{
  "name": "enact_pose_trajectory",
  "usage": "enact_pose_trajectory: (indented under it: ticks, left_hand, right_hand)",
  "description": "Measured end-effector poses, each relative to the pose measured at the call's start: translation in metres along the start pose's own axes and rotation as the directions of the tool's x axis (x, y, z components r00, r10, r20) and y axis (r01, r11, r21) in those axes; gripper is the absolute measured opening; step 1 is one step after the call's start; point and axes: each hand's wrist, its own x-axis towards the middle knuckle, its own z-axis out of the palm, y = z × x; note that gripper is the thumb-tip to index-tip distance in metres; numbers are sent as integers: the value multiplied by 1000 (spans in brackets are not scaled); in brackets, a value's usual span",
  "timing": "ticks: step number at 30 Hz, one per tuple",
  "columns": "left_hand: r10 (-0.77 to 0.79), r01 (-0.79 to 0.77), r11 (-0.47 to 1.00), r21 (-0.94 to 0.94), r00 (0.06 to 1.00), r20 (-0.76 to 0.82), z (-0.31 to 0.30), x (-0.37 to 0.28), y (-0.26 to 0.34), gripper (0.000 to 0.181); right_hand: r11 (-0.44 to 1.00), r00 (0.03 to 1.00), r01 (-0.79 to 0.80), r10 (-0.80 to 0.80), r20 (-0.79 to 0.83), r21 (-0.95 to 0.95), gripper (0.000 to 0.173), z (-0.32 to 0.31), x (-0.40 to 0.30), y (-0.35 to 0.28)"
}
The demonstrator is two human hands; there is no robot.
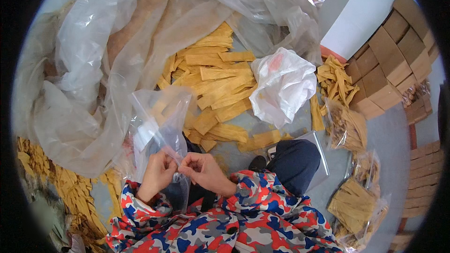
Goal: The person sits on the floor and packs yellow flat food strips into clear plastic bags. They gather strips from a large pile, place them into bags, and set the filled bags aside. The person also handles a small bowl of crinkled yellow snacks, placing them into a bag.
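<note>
My left hand (157,174) and my right hand (205,172) are close together over my lap, each pinching the edge of a clear plastic bag (168,109). The bag spreads upward and to the left from my fingers, and its lower part hangs beside my left sleeve. Through it some yellow strips show faintly. Beyond the bag, a loose pile of flat yellow dried strips (225,84) lies on the floor. A crumpled white plastic sack (283,86) rests at the right side of that pile.
Large translucent plastic sheeting (140,52) drapes across the upper left. Cardboard boxes (386,59) are stacked at the right, near a white pillar (358,17). Clear bags filled with yellow strips (351,200) lie at lower right. More strips (70,186) cover the floor at lower left.
</note>
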Motion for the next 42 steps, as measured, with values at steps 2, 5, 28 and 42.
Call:
enact_pose_trajectory:
  ticks: [2, 5, 28, 42]
  left_hand:
    - [124, -105, 988, 111, 977, -176, -2, 4, -12, 12]
    - [-127, -58, 904, -424, 910, -395, -42, 16, -43, 7]
    - [-128, -296, 505, -811, 903, -409, -171, 0, -68, 19]
    - [362, -398, 891, 218, 334, -870, -152, 57, 62, 15]
  right_hand:
    - [997, 994, 11, -19, 104, 74, 10, 1, -6, -16]
    - [995, 971, 37, -59, 232, 96, 11, -5, -15, -38]
    - [620, 912, 243, -409, -43, -746, 25, -37, 52, -31]
    - [959, 910, 116, -207, -359, -260, 24, -224, 155, 84]
